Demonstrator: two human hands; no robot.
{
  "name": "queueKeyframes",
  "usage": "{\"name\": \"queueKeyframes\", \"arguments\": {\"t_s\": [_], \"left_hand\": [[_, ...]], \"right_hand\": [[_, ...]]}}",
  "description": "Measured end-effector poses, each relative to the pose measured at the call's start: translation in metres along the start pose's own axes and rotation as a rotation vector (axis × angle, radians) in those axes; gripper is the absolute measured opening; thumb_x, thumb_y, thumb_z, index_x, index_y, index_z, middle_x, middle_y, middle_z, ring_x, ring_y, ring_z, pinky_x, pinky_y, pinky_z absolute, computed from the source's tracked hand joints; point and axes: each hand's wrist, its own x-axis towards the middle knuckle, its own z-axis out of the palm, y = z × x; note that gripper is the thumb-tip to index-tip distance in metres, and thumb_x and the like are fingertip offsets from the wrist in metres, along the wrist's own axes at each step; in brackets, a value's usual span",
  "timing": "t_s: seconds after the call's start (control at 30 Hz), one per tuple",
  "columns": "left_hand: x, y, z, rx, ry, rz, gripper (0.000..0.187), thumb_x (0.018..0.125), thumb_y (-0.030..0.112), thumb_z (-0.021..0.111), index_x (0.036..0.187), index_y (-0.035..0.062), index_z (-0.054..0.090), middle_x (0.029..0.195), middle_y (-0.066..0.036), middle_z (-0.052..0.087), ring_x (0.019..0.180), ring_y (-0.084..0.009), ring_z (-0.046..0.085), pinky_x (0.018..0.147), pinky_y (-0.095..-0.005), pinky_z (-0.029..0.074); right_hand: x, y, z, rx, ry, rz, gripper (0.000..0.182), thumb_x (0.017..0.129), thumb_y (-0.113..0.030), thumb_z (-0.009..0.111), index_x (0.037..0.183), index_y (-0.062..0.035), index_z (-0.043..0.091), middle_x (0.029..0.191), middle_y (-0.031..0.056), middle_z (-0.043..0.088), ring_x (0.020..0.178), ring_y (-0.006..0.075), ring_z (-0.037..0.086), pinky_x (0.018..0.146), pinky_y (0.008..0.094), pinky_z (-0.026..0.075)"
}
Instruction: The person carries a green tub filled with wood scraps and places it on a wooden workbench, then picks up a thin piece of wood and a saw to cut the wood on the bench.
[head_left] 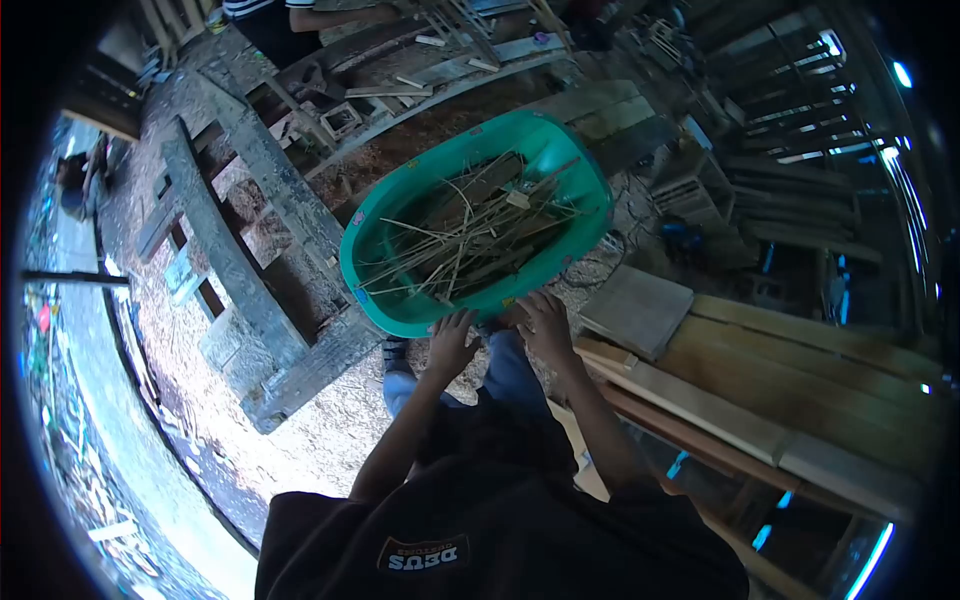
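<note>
In front of me is a green plastic tub (575, 215) with small stickers along its rim. A heap of thin wood strips and offcuts (480, 235) lies inside, some dark and some pale. My left hand (454, 345) is at the tub's near rim, fingers hooked over the edge and thumb on the outside. To its right, my right hand (545, 328) grips the same rim, fingers forward over the lip. The undersides of both hands are hidden.
At the left, a heavy timber frame (235, 215) stands on a shaving-covered floor. Long planks (790, 370) and a square board (638, 310) lie at the right. Beyond the tub are wood scraps (390, 92) on a bench and another person (275, 25).
</note>
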Motion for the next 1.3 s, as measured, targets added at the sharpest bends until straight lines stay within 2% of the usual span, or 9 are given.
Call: {"name": "queueKeyframes", "arguments": {"t_s": [0.17,0.27,0.53,0.7,0.8,0.93,1.0,1.1,1.3], "left_hand": [[0.030,0.007,0.074,0.225,0.163,-0.156,0.061,0.083,0.018,0.076,0.141,0.0114,0.058,0.136,-0.012,0.064,0.132,-0.0314,0.056,0.115,-0.0532,0.036],[0.031,0.009,0.091,0.310,0.288,-0.232,0.043,0.085,0.012,0.071,0.128,0.0138,0.067,0.126,-0.004,0.070,0.128,-0.0238,0.060,0.117,-0.0525,0.034],[-0.041,-0.010,0.019,0.357,0.301,-0.375,0.046,0.081,0.016,0.079,0.126,0.0145,0.069,0.132,-0.007,0.067,0.137,-0.0269,0.054,0.128,-0.0564,0.019],[-0.016,0.009,0.071,0.370,0.279,-0.393,0.055,0.076,0.027,0.086,0.127,0.0173,0.069,0.135,-0.009,0.065,0.140,-0.0310,0.050,0.129,-0.0582,0.014],[0.009,0.021,0.111,0.450,0.315,-0.393,0.056,0.077,0.026,0.081,0.130,0.0167,0.066,0.131,-0.009,0.066,0.137,-0.0273,0.053,0.128,-0.0590,0.018],[0.027,0.029,0.131,0.358,0.323,-0.333,0.054,0.077,0.027,0.079,0.128,0.0135,0.066,0.127,-0.008,0.067,0.130,-0.0269,0.057,0.122,-0.0542,0.030],[0.030,0.031,0.126,0.441,0.367,-0.305,0.054,0.076,0.027,0.079,0.125,0.0098,0.066,0.123,-0.007,0.069,0.122,-0.0264,0.061,0.111,-0.0483,0.039],[0.035,0.054,0.090,0.437,0.441,-0.236,0.049,0.076,0.022,0.077,0.122,0.0065,0.067,0.119,-0.008,0.071,0.116,-0.0269,0.063,0.105,-0.0454,0.042],[0.008,0.094,0.041,0.471,0.454,-0.197,0.044,0.076,0.013,0.072,0.119,0.0062,0.069,0.115,-0.008,0.072,0.112,-0.0271,0.065,0.104,-0.0453,0.043]], "right_hand": [[0.042,0.095,0.022,-0.107,-0.178,-0.121,0.060,0.081,-0.017,0.082,0.137,-0.0084,0.065,0.139,0.0159,0.058,0.136,0.0351,0.049,0.118,0.0510,0.035],[0.064,0.126,0.053,-0.236,-0.184,-0.336,0.056,0.080,-0.021,0.084,0.132,-0.0094,0.067,0.130,0.0136,0.062,0.130,0.0321,0.053,0.115,0.0498,0.038],[0.045,0.055,0.084,-0.021,-0.236,-0.579,0.048,0.081,-0.025,0.085,0.124,-0.0104,0.070,0.120,0.0105,0.065,0.123,0.0295,0.058,0.107,0.0481,0.042],[0.045,0.098,0.083,-0.067,-0.303,-0.550,0.054,0.082,-0.024,0.085,0.130,-0.0085,0.066,0.124,0.0146,0.064,0.124,0.0324,0.057,0.108,0.0509,0.042],[0.058,0.159,0.051,-0.132,-0.200,-0.457,0.053,0.083,-0.022,0.085,0.130,-0.0075,0.066,0.124,0.0139,0.065,0.124,0.0324,0.058,0.109,0.0511,0.042],[0.070,0.203,0.029,-0.090,-0.337,-0.549,0.050,0.083,-0.019,0.084,0.129,-0.0074,0.067,0.123,0.0121,0.067,0.121,0.0310,0.059,0.107,0.0498,0.042],[0.070,0.202,0.035,0.000,-0.257,-0.549,0.047,0.084,-0.013,0.083,0.128,-0.0075,0.068,0.122,0.0099,0.069,0.118,0.0292,0.060,0.104,0.0481,0.042],[0.076,0.174,-0.008,-0.049,-0.223,-0.494,0.046,0.084,-0.007,0.080,0.128,-0.0081,0.068,0.118,0.0080,0.070,0.115,0.0284,0.060,0.102,0.0469,0.042],[0.070,0.140,-0.069,0.010,-0.206,-0.555,0.047,0.080,-0.004,0.080,0.126,-0.0094,0.070,0.118,0.0042,0.070,0.110,0.0264,0.060,0.099,0.0455,0.041]]}}
